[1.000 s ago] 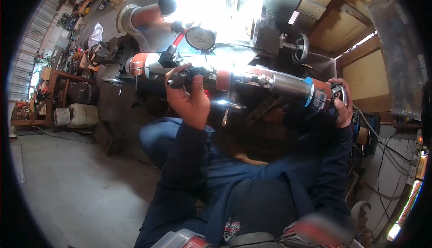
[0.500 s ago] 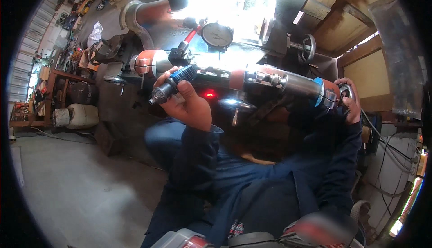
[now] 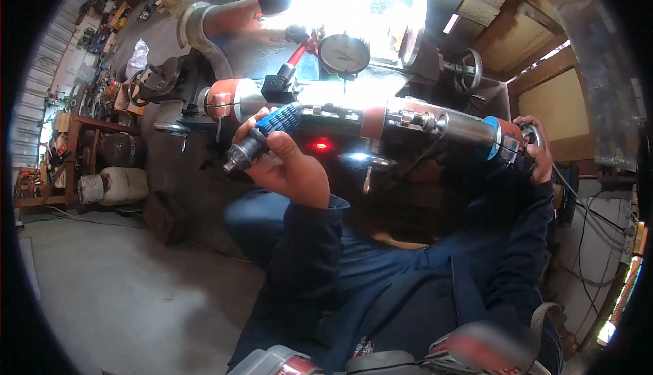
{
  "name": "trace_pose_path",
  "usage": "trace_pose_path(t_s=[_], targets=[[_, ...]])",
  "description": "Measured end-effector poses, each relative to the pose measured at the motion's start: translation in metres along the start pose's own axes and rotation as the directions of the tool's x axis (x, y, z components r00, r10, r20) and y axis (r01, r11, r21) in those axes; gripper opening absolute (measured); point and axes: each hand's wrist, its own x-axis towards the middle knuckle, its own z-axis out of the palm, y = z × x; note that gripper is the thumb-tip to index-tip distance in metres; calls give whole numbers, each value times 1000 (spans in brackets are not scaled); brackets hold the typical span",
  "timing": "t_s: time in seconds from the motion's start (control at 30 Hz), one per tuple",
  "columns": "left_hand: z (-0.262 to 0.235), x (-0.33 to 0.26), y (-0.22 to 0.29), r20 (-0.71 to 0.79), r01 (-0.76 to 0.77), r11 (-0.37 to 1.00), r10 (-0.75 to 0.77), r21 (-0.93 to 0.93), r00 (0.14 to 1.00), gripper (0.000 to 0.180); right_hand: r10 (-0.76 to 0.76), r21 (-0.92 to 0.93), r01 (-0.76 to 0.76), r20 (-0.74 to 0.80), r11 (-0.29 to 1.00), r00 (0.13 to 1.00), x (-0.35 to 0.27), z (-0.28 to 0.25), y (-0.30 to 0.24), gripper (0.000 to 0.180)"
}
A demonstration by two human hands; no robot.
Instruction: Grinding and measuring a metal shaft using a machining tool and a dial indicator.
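My left hand [image 3: 286,164] grips a short tool with a blue knurled grip and a dark metal tip [image 3: 262,135], held slanted just below a long horizontal metal cylinder [image 3: 408,120] with orange and blue bands. My right hand [image 3: 534,147] is closed around the round end of that cylinder at the right. A red light [image 3: 320,146] glows under the cylinder. A round dial gauge [image 3: 343,53] with a red stem sits above it. Both my arms wear dark blue sleeves.
A machine with a handwheel [image 3: 469,70] and a large curved pipe [image 3: 204,25] stands behind. A gas cylinder [image 3: 112,186] lies at the left by cluttered wooden shelves [image 3: 68,144]. Grey concrete floor [image 3: 122,293] spreads lower left. Cables [image 3: 585,239] hang at the right.
My left hand has come off the cylinder and drawn down and toward me with the blue-handled tool in it. The red light has come into view. My right hand has stayed at the cylinder's end.
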Motion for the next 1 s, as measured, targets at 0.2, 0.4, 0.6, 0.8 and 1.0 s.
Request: trace_pose_path(t_s=[0.2, 0.4, 0.6, 0.8, 1.0], targets=[[-8, 5, 0, -3, -2, 1000, 2, 30, 1000, 54, -87, -93, 71, -182, 993, 979, -14, 27, -16, 60], [-2, 5, 0, -41, -8, 1000, 8, 7, 999, 54, -263, -525, -84, -551, 847, 792, -31, 23, 19, 43], [-5, 9, -5, -38, 0, 1000, 1, 28, 999, 52, -240, -526, -175, -627, 832, 741, -26, 39, 8, 41], [-15, 20, -1, -77, -48, 994, 56, 102, 995, 53, -254, -561, -205, -631, 802, 733, -21, 48, 1, 38], [-13, 18, -3, -102, -43, 995, 52, 87, 993, 50, -270, -609, -214, -603, 764, 751, -22, 42, 1, 37]])
